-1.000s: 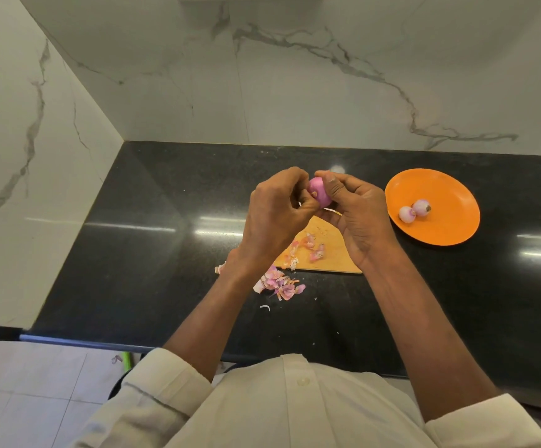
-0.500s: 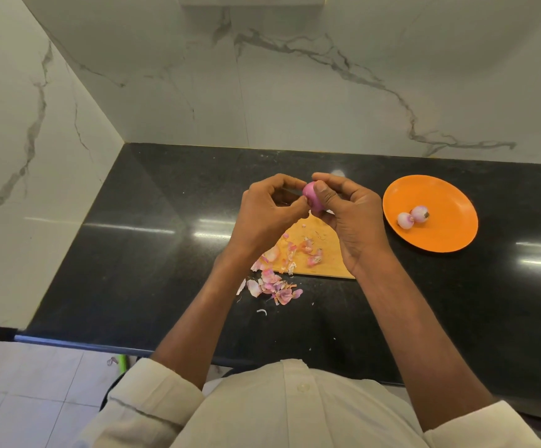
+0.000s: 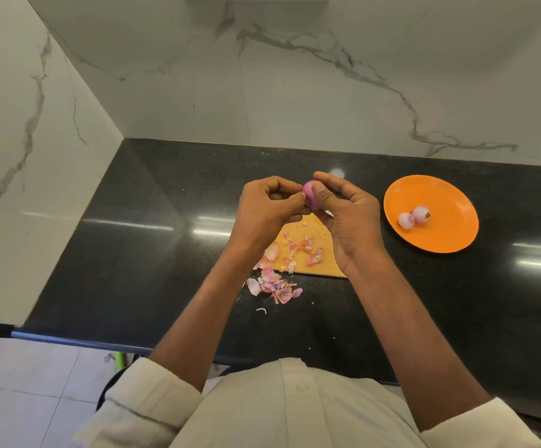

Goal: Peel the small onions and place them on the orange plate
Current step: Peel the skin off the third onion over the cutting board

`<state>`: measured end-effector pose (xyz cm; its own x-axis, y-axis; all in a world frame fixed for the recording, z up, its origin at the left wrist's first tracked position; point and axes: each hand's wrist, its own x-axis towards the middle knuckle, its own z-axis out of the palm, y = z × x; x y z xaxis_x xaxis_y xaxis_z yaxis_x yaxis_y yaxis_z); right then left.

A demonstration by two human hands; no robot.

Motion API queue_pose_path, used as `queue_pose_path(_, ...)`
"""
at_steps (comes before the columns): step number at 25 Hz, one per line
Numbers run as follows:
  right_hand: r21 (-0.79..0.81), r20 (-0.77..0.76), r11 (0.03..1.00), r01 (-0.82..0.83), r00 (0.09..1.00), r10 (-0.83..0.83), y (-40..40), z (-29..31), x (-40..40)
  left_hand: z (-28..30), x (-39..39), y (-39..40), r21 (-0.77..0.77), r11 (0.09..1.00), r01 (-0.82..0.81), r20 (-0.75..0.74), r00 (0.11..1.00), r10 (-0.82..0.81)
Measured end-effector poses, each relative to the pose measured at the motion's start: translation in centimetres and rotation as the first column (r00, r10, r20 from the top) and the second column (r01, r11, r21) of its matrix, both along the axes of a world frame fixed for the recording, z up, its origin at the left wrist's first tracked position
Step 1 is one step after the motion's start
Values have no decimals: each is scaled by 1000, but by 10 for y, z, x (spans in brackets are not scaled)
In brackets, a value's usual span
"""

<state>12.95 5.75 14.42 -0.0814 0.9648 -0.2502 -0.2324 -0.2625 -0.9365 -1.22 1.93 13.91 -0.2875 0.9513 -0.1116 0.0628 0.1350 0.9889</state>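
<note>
left hand (image 3: 267,206): fingertips pinching at the near side of the onion, curled as if picking at skin.
right hand (image 3: 348,215): thumb and fingers gripping the small onion (image 3: 312,198), held above the cutting board (image 3: 322,253).
advice: best to keep the right grip steady, turn the bulb, and strip in thin pieces over the board.
peel scraps (image 3: 275,286): on board and bench (image 3: 133,240).
orange plate (image 3: 447,234): right, well apart; two peeled onions (image 3: 414,216) touching.

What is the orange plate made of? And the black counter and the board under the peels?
Plate: probably plastic, an even, smooth orange with a soft sheen. Counter: looks like polished stone, black, speckled, mirroring the lights. Board: likely wood, matte tan, though mostly hidden by the hands.
</note>
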Motion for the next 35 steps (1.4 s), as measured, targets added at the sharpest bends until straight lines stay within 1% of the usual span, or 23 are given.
queue_pose_path(4, -40, -23, 999, -9, 1000, 8, 0, 0, -1, 2, -3, 2, -22, 1000, -10, -30, 1000, 9)
queue_pose_path(7, -64, -51, 998, -28, 998, 25, 1, 2, -1, 4, -2, 6, 9, 999, -40, -163, 986, 41)
queue_pose_path(10, -65, -47, 997, -35, 998, 32, -1, 2, -5, 0, 5, 7, 76, 989, -125, -317, 938, 143)
queue_pose_path(12, -74, -50, 997, -21, 999, 17, -2, 1, -9, -4, 9, 8, 123, 975, -182, -358, 908, 215)
queue_pose_path(14, -107, -96, 994, -12, 995, 2, -2, 2, -10, -6, 10, 10, 155, 964, -216, -355, 899, 258)
queue_pose_path(18, -212, -234, 977, -9, 971, -41, 2, 8, -5, -4, 9, 9, 197, 963, -186, -316, 918, 241)
queue_pose_path(22, -236, -291, 971, -20, 955, -51, 3, 10, -2, -4, -2, 3, 176, 982, -75, -109, 989, 95)
queue_pose_path(23, -240, -301, 970, -25, 952, -50, 3, 11, -1, -3, -5, 1, 177, 983, -50, -86, 994, 66)
queue_pose_path(31, -224, -261, 971, -87, 965, 27, 3, 11, 4, 1, -10, 1, 216, 976, -3, -153, 988, 37)
queue_pose_path(33, -226, -244, 969, -97, 969, 40, 3, 11, 4, 0, -10, 1, 225, 974, -3, -193, 980, 48)
queue_pose_path(35, -219, -234, 969, -111, 970, 59, 2, 11, 3, -1, -7, 2, 246, 969, -9, -265, 961, 76)
